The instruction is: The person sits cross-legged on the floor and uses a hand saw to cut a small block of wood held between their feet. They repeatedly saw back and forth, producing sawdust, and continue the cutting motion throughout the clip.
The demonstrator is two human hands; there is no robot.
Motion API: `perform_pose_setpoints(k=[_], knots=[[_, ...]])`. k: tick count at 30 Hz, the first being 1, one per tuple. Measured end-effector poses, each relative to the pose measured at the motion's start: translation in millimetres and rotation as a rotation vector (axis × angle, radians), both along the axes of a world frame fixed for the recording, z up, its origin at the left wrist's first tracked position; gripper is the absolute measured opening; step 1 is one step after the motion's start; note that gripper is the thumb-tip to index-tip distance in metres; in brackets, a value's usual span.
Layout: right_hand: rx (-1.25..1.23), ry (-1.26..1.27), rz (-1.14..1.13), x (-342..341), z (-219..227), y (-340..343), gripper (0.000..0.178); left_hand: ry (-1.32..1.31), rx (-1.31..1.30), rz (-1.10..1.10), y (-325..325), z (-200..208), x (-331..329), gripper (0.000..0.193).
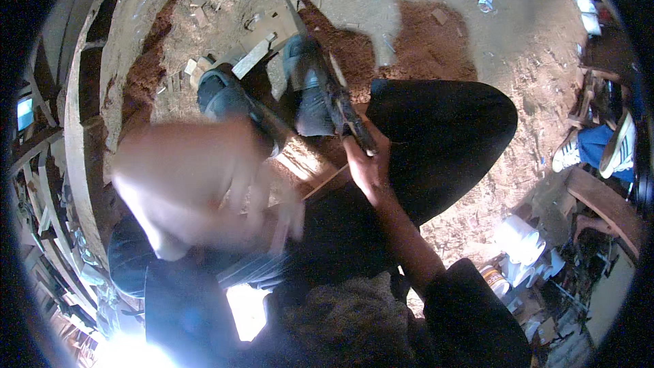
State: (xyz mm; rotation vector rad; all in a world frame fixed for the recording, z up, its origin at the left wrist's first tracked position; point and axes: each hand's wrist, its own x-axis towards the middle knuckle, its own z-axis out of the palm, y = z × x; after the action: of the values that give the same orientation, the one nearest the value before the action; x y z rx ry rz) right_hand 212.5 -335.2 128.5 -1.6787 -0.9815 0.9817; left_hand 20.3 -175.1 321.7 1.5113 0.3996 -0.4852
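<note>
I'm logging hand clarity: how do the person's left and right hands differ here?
The left hand is heavily blurred, while the right hand is much clearer. The left hand fills more of the picture than the right hand. The right hand grips a long tool; whether the left hand holds anything is too blurred to tell. Both are bare.

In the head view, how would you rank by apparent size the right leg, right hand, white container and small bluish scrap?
1. Right leg: largest.
2. Right hand and white container: look alike, and nearness makes it unsure.
3. Bluish scrap: smallest.
</note>
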Motion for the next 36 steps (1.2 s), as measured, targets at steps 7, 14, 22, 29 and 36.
perform_pose_setpoints(k=[7, 14, 22, 29, 36], knots=[[-0.018, 0.01, 0.062, -11, 9, 11, 0.039, 0.348, 1.391, 0.619, 73, -241, -46, 0.043], [0.034, -0.048, 0.138, -6, 14, 3, 0.043, 0.308, 1.229, 0.6, 89, -281, -54, 0.034], [-0.203, -0.013, 0.274, -12, 79, -13, 0.044, 0.462, 1.337, 0.528, 90, -287, -61, 0.035], [-0.197, -0.1, 0.293, 7, 102, -30, 0.049, 0.385, 1.454, 0.516, 91, -296, -62, 0.037], [-0.238, -0.07, 0.277, 9, 104, -20, 0.046, 0.377, 1.449, 0.582, 92, -297, -56, 0.04]])
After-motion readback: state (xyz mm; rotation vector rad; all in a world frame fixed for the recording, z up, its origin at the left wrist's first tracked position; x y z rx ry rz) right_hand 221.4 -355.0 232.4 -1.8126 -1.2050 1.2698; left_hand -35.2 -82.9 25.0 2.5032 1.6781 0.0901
